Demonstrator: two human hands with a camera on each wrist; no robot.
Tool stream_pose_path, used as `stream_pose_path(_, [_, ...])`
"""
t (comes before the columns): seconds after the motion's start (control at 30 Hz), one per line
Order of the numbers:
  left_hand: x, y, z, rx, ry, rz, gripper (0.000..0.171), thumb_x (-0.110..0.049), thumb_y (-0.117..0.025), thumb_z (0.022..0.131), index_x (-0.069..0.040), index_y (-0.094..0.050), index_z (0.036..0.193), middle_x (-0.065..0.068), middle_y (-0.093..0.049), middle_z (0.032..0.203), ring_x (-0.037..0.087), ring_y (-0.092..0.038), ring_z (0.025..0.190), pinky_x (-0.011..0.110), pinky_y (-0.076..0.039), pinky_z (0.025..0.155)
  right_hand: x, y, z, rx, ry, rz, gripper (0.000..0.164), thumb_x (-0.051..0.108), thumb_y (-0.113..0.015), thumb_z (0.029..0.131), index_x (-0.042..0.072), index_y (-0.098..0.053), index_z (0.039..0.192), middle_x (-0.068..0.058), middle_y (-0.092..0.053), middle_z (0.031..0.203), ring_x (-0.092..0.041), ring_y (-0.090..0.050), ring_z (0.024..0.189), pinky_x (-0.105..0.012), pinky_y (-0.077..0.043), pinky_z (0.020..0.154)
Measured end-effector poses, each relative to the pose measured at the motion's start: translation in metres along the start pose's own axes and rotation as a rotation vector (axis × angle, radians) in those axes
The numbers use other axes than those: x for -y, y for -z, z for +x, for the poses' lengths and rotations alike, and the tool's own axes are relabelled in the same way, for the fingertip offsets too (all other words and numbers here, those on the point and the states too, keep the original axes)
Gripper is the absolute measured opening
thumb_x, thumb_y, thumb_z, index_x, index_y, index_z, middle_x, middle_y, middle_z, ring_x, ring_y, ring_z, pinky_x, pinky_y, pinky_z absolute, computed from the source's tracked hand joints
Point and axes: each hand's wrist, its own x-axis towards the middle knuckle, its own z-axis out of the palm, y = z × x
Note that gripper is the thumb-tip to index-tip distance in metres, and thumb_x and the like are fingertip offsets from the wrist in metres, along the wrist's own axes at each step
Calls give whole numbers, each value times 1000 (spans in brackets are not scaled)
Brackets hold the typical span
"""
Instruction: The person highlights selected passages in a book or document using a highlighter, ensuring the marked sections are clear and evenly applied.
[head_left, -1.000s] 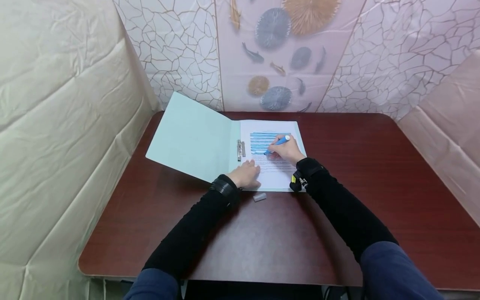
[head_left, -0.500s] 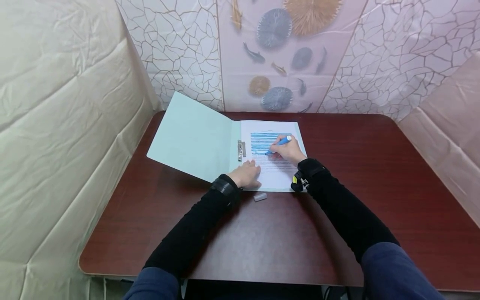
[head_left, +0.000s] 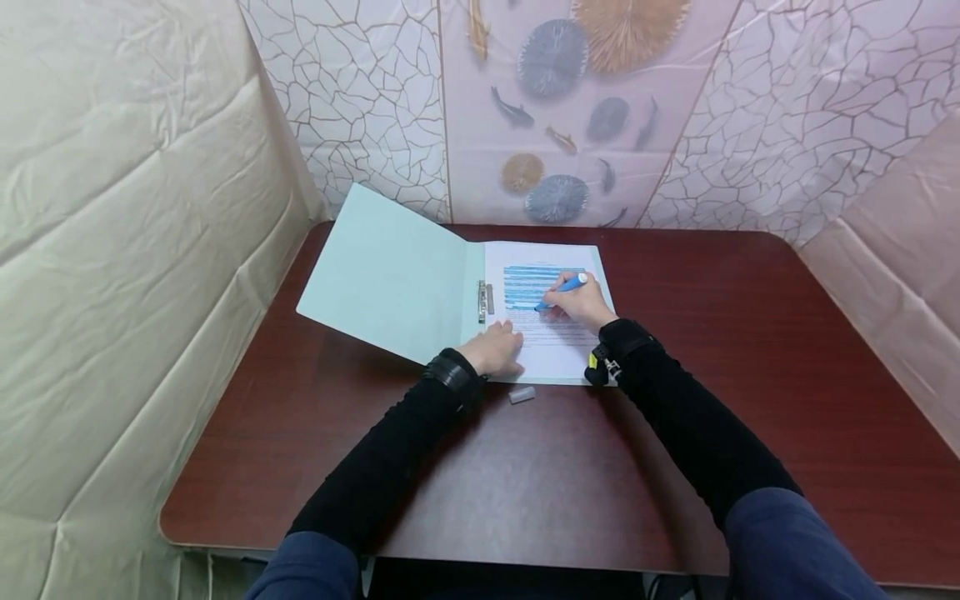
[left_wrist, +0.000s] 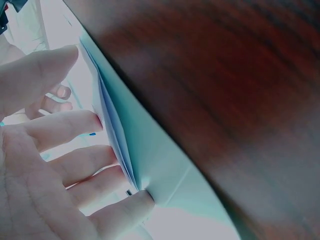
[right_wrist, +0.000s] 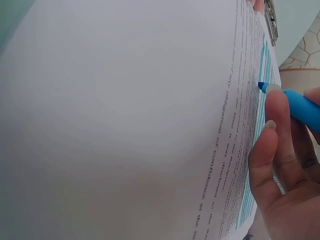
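Observation:
In my right hand (head_left: 583, 302) I hold a blue highlighter (right_wrist: 302, 106), pinched between thumb and fingers. Its tip is at the printed lines of a white sheet (head_left: 551, 358), just under rows marked in blue. The sheet lies in an open pale green folder (head_left: 393, 275) with a metal clip (head_left: 482, 302) by its spine. My left hand (head_left: 492, 348) rests on the sheet's lower left part, fingers spread and fairly straight, as the left wrist view (left_wrist: 55, 165) also shows. A clear cap (head_left: 522, 395) lies on the table in front of the folder.
The dark red-brown table (head_left: 750, 375) reaches out on both sides of the folder. Behind it hangs a patterned backdrop (head_left: 558, 150). A cream quilted cloth (head_left: 135, 250) stands along the left side, and a pinkish one (head_left: 900, 250) along the right.
The highlighter's tip has moved slightly to the right along a text line, with my right hand. My left hand stays where it was on the sheet; the whole view has shifted a little.

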Motion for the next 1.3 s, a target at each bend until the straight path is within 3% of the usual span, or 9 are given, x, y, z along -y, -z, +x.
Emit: stream_pose_path(1.3, [0,-1,-3,-13,-13,-2,65,-33,-57,95,-3,-35,148,22,-22,158,36,-21,148,49,-26,118,-6,7,-1,-11,15,-5,14,15,-66,87,4,-59,84,-25,-71,93,-24,-73,72,-31,-54,60])
